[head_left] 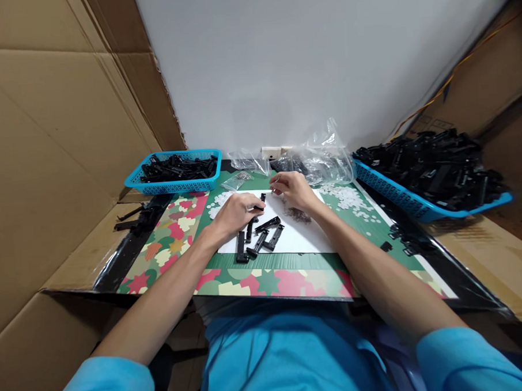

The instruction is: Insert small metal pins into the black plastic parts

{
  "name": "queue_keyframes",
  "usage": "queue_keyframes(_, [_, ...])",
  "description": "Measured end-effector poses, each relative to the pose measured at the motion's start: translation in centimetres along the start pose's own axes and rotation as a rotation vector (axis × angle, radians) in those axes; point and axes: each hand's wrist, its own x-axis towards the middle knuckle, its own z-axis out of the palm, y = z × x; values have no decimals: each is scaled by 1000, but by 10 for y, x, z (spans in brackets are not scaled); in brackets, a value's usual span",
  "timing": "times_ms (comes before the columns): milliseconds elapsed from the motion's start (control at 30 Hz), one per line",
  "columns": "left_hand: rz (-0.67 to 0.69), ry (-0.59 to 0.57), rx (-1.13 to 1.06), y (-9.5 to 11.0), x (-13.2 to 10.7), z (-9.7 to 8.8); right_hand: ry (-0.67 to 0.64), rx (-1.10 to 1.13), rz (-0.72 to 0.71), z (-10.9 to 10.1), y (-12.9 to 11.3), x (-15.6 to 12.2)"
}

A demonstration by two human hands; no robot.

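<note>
My left hand (236, 212) is closed around a narrow black plastic part (263, 199), which sticks up past the fingertips. Just right of it, my right hand (293, 188) has its fingers pinched together; a thin, light-coloured thing shows at the tips, too small to name. Both hands are over a white sheet (315, 239). Several loose black plastic parts (267, 224) lie on the sheet below my left hand. Under my right hand is a scatter of tiny brownish pieces (299, 216), partly covered by the wrist.
A blue basket (174, 186) of black parts stands back left, and a fuller blue basket (408, 203) at right. White discs (352, 200) lie on the patterned mat (273, 281). Transparent plastic bags (324, 164) rest by the wall. Cardboard (58, 112) flanks the table.
</note>
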Motion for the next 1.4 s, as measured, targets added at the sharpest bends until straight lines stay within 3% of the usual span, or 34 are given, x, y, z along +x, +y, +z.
queue_keyframes(433, [-89, 28, -30, 11, 1, -3, 25, 256, 92, 17, -4, 1])
queue_keyframes(967, [-191, 74, -114, 12, 1, 1, 14, 301, 81, 18, -3, 1])
queue_keyframes(1200, [-177, 73, -109, 10, 1, 1, 22, 234, 83, 18, -5, 2])
queue_keyframes(1400, [-232, 131, -154, 8, -1, 3, 30, 243, 86, 20, -4, 3])
